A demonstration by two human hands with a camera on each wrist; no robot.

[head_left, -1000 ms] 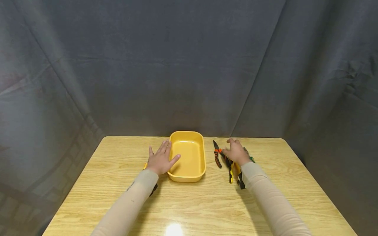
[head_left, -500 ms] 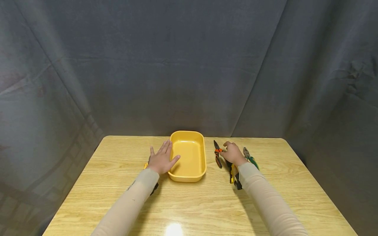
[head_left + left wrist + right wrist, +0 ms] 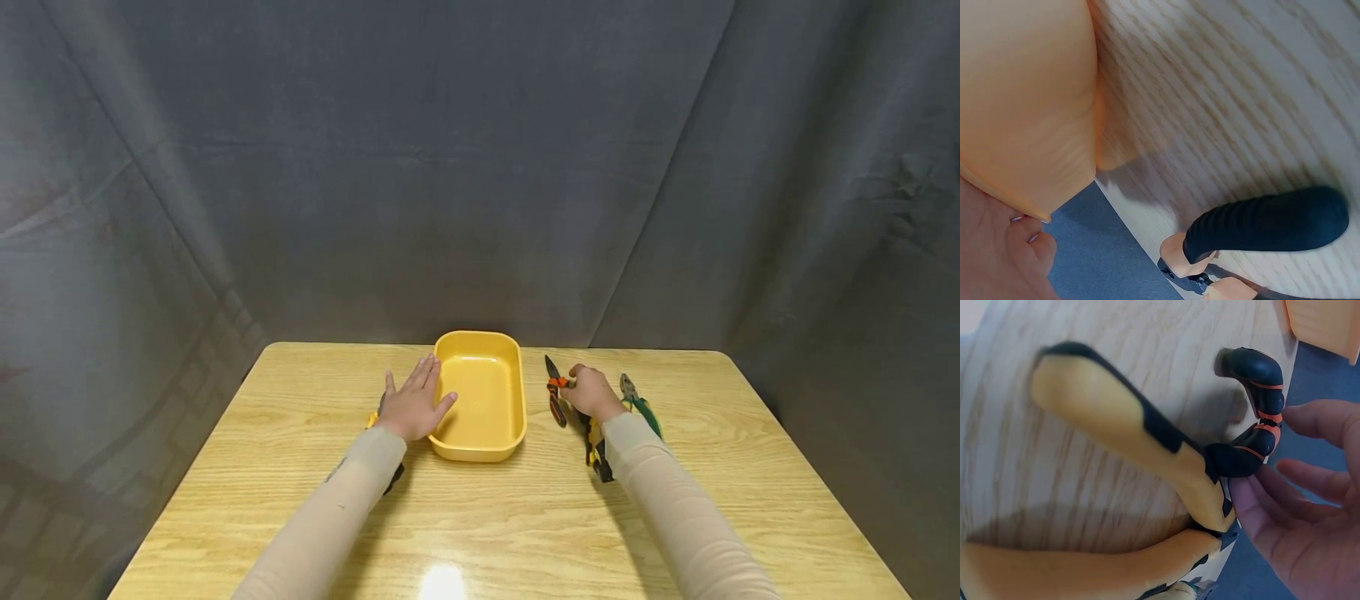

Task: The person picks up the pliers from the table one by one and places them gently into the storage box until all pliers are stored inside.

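Note:
My left hand (image 3: pixel 408 411) lies spread against the left rim of a yellow plastic tub (image 3: pixel 480 454), its thumb over the inside. In the left wrist view, fingertips (image 3: pixel 1032 250) show at the tub's edge. My right hand (image 3: pixel 592 393) has its thumb and curled fingers at the collar of black-and-orange long-nose pliers (image 3: pixel 555 392), pinching them near the joint. In the right wrist view, the thumb tip touches the pliers' orange band (image 3: pixel 1269 417). The pliers lie on the table with spread handles.
Beside the right hand lie a yellow-and-black-handled tool (image 3: pixel 1116 412) and green-handled pliers (image 3: pixel 643 412). Left of the tub, partly under the left forearm, is a tool with a black ribbed handle (image 3: pixel 1266 225). A grey curtain (image 3: pixel 480 208) hangs behind the wooden table (image 3: pixel 480 525).
My right hand has moved left and slightly down, its fingers drawing in at the orange-and-black pliers, uncovering the green-handled pliers. The left hand stays at the tub.

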